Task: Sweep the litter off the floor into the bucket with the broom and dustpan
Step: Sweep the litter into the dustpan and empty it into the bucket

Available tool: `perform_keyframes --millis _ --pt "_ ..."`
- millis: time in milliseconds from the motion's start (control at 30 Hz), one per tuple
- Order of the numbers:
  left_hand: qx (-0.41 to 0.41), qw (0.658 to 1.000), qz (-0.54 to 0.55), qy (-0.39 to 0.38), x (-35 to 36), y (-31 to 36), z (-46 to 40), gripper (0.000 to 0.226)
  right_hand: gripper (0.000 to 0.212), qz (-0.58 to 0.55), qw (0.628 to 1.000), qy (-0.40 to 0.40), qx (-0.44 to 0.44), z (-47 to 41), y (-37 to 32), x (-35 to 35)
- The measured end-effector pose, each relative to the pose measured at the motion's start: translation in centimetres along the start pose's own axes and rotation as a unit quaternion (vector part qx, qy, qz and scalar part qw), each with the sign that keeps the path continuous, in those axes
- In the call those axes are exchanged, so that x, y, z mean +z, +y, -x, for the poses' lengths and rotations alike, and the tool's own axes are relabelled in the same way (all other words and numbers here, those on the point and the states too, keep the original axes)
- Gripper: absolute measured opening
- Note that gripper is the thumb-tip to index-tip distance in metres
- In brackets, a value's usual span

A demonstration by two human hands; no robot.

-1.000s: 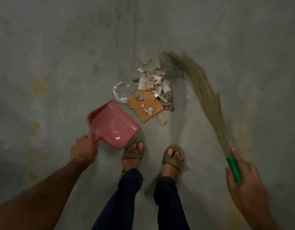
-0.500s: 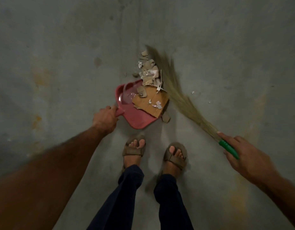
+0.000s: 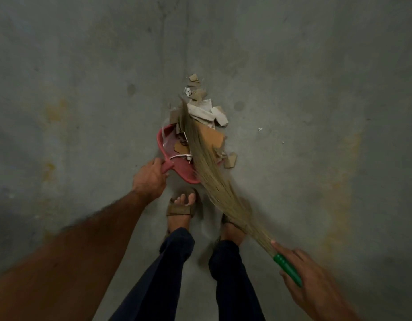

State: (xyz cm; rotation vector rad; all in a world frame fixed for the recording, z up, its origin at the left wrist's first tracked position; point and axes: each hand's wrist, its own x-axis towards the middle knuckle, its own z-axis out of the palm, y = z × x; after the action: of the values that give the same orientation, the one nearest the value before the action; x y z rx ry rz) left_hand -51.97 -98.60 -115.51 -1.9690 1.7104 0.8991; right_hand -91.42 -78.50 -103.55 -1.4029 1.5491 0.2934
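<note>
**Inspection: broom laid across loaded dustpan, litter partly in**

Left hand (image 3: 151, 179): fingers curled round the handle of the pink dustpan (image 3: 177, 169), firm hold. Pan sits on the concrete floor (image 3: 84, 112) just ahead of the left sandal (image 3: 180, 205), mouth facing away from the person.

Right hand (image 3: 313, 281): wrapped round the green grip of the broom (image 3: 207, 167), forefinger stretched along the grip toward the bristles. Bristle fan runs diagonally from lower right up over the pan, tips reaching the far side of the litter (image 3: 205, 112). Bristles blurred; also pass over the right foot, hiding most of it.

Litter: brown cardboard sheet (image 3: 212, 137) w/ its near edge in the pan, partly under the bristles. White strip and small scraps inside the pan. Torn paper and cardboard bits heaped at and beyond the pan's mouth, on the floor. A few brown pieces just right of the pan. Two white specks well right of the heap.

Bucket: not in view.
</note>
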Motion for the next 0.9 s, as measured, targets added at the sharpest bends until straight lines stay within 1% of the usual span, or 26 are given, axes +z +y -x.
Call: perform_keyframes --millis 133,300,400,500,600,700,800,900 --pt "0.019 1.000 0.017 0.004 -0.1 -0.4 1.8 0.039 0.077 0.012 1.000 0.002 0.015 2.4 -0.3 1.1" --pt "0.018 0.998 0.064 0.018 -1.0 -0.8 5.7 0.035 0.068 0.003 0.999 -0.002 0.053 6.2 -1.1 1.1" --pt "0.025 0.995 0.094 0.034 -2.2 -0.8 8.4 0.033 0.065 0.030 0.996 -0.005 0.086 9.0 -1.5 0.8" --pt "0.040 0.993 0.105 0.042 -4.2 -0.7 11.5 0.034 0.064 0.047 0.993 0.011 0.111 12.6 -2.4 0.4" --pt "0.057 0.991 0.113 0.052 -6.8 -0.2 15.2 0.034 0.058 0.057 0.991 0.040 0.118 16.7 -3.7 -0.4" --pt "0.069 0.988 0.120 0.073 -10.1 0.6 19.9 0.034 0.046 0.051 0.987 0.087 0.123 20.8 -5.7 -2.0" --pt "0.067 0.988 0.116 0.083 -14.5 1.3 25.2 0.035 0.048 0.055 0.983 0.115 0.131 25.1 -7.8 -3.8" --pt "0.070 0.986 0.115 0.099 -19.4 1.9 29.7 0.036 0.047 0.042 0.983 0.137 0.119 29.4 -9.7 -5.4"
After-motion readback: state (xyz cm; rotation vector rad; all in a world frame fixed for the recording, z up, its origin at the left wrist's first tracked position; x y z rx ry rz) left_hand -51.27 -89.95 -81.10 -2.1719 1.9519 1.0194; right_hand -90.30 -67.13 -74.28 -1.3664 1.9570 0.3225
